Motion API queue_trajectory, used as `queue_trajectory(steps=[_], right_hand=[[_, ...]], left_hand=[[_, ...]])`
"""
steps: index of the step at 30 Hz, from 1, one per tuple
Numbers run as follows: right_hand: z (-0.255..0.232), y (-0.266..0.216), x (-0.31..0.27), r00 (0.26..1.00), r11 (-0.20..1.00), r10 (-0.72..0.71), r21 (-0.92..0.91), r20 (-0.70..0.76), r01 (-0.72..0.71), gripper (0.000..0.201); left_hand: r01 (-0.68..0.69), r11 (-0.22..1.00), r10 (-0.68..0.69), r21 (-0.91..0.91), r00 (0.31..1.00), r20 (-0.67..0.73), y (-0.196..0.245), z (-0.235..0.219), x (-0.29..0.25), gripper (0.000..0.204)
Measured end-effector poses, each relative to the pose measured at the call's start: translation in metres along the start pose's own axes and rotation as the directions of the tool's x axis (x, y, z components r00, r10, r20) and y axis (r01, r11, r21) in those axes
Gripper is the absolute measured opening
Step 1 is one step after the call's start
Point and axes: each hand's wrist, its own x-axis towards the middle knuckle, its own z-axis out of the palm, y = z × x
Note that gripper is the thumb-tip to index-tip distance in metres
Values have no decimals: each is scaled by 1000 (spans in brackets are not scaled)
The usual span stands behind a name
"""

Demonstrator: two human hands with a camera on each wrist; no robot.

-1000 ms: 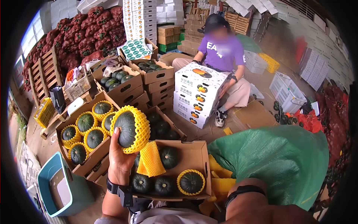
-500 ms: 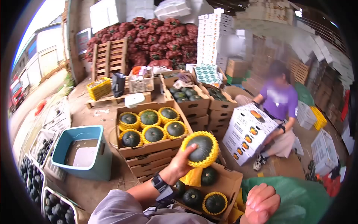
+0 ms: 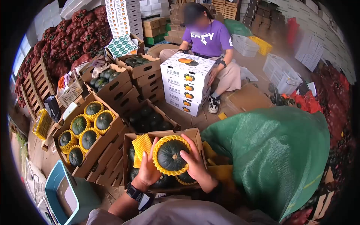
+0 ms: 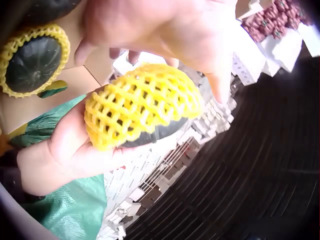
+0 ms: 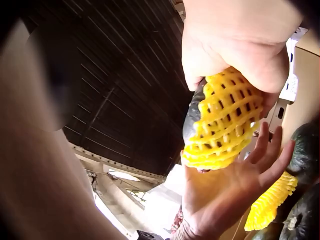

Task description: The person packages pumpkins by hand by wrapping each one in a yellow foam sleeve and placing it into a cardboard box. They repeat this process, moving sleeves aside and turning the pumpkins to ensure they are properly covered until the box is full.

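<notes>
A dark green pumpkin (image 3: 170,155) in a yellow foam net is between my two hands, over an open carton (image 3: 180,132). My right hand (image 3: 197,163) grips it from the right, thumb across its top. At its left side is my left hand (image 3: 149,167), fingers straight and spread, palm turned toward the net. The left wrist view shows those fingers around the netted pumpkin without curling on it. Beside the left hand a flattened yellow foam net (image 3: 140,150) lies on pumpkins in the carton. Another netted pumpkin (image 4: 35,65) sits in there, mostly hidden in the head view.
To the left stands a stacked carton (image 3: 108,135) of netted pumpkins, with a blue tub (image 3: 78,195) nearer. A green sack (image 3: 270,150) bulges at my right. Ahead, a seated person (image 3: 206,41) holds printed white boxes (image 3: 183,86). More pumpkin cartons (image 3: 112,88) stand behind.
The left hand held the netted pumpkin alone. The right hand came up from the sack side and now grips it, while the left fingers have loosened. The head view swung left and back.
</notes>
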Motion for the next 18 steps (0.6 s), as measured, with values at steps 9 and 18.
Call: queue_trajectory(steps=[9,18], right_hand=[[11,11,-14,922,538,27,-783,387,313,107],[-47,23,59,982,119,-185,-991,35,57,87]], left_hand=[[172,952,-163,255,985,-58,1,-21,-22,64],[194,-412,282,890,956,-78,44,-59,15,75]])
